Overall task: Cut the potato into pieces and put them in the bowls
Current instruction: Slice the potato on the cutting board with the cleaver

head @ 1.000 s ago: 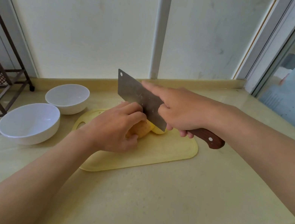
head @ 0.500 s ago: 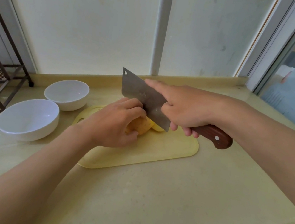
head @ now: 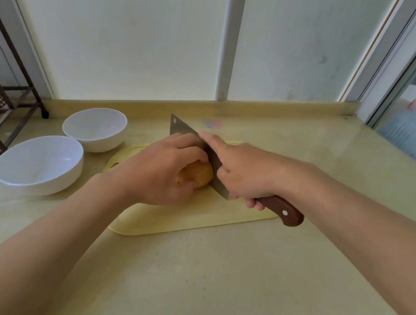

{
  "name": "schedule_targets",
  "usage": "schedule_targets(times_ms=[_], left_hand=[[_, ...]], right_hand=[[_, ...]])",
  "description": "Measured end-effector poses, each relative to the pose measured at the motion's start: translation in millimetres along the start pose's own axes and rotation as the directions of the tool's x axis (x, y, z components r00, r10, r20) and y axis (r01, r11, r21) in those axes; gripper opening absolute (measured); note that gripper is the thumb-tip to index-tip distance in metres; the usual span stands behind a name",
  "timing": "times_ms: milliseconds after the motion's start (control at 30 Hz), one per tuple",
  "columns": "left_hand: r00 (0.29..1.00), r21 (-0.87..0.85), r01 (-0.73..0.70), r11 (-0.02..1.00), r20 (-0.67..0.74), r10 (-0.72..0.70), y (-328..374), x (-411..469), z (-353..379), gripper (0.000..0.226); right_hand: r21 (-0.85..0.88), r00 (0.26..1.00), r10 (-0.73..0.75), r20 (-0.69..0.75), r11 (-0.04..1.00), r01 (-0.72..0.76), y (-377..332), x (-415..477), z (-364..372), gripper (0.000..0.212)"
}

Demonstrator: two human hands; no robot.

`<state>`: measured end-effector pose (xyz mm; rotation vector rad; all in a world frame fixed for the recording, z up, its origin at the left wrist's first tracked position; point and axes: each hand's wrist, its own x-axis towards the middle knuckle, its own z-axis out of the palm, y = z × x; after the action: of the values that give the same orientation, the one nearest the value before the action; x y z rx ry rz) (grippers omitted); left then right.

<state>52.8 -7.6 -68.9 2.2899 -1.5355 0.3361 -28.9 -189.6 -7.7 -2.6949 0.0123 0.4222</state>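
The cutting board (head: 189, 223) is taken as the landmark. On its middle the potato (head: 195, 176) is held down by the left hand (head: 159, 173), whose fingers are curled over the top and whose thumb is pressed against the near side. Only the potato's right end is shown. Its long axis seems to run left to right along the board, though most of it is covered.

Just right of the left knuckles, the knife (head: 183, 131) is set upright across that axis, running from the board's near right part to its far edge. The heel of the blade is seen low at the board. The wooden handle is gripped by the right hand (head: 242, 174), with the forefinger laid straight along the top of the blade.

Any cut pieces right of the blade are hidden behind it. Left of the board, two white bowls are stood: the near bowl (head: 39, 163) and the far bowl (head: 94, 125), both nearer to the left hand.
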Motion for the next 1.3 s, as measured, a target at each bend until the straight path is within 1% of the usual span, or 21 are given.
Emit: schedule_targets(times_ms=[100,267,467,867,1300], left_hand=[[1.0,-0.011,0.0,1.0,-0.004,0.0,0,-1,0,0.047],[1.0,-0.024,-0.011,1.0,-0.019,0.011,-2,-4,-2,0.045],[0.999,0.012,-0.013,1.0,-0.036,0.013,0,-4,-7,0.041],[0.999,0.012,-0.01,1.0,-0.038,0.011,-2,-5,-6,0.039],[1.0,0.014,-0.006,1.0,-0.026,0.006,-3,-6,-8,0.037]], right_hand=[[0.019,1.0,0.01,-0.006,1.0,-0.01,3,1,7,0.074],[-0.016,1.0,-0.008,-0.013,1.0,0.007,-2,0,7,0.074],[0.072,0.998,-0.004,-0.065,0.997,0.009,1,6,4,0.078],[0.051,0.994,-0.031,-0.103,0.998,0.036,-12,-6,-24,0.082],[0.038,0.993,-0.029,-0.111,0.999,0.034,-17,-14,-33,0.084]])
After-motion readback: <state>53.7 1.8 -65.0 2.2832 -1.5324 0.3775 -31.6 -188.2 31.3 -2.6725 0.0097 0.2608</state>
